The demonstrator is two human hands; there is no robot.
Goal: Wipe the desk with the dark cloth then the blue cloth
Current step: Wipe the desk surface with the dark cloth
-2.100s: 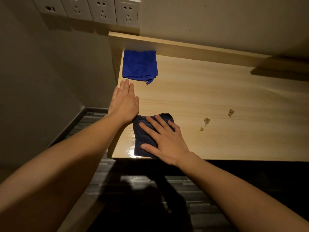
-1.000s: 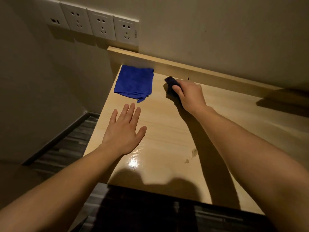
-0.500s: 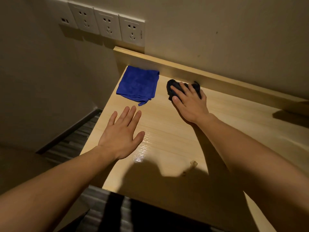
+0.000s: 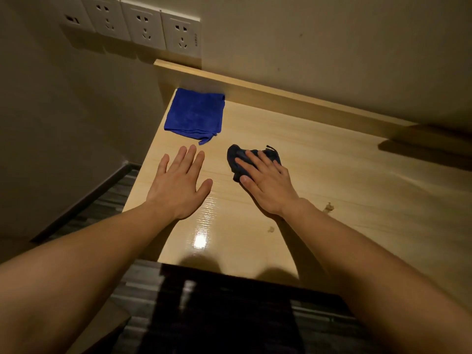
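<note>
My right hand presses down on the crumpled dark cloth in the middle-left of the pale wooden desk; the fingers cover most of the cloth. My left hand lies flat on the desk near its left edge, fingers spread, holding nothing. The folded blue cloth rests in the far left corner, just beyond my left fingertips and not touching them.
A raised wooden ledge runs along the wall at the desk's back. Several wall sockets sit above the left corner. Small crumbs lie on the desk right of my right wrist. Dark floor lies below the front edge.
My right hand has dragged the dark cloth from the back ledge toward me, to the middle of the desk. My left hand has stayed flat near the left edge.
</note>
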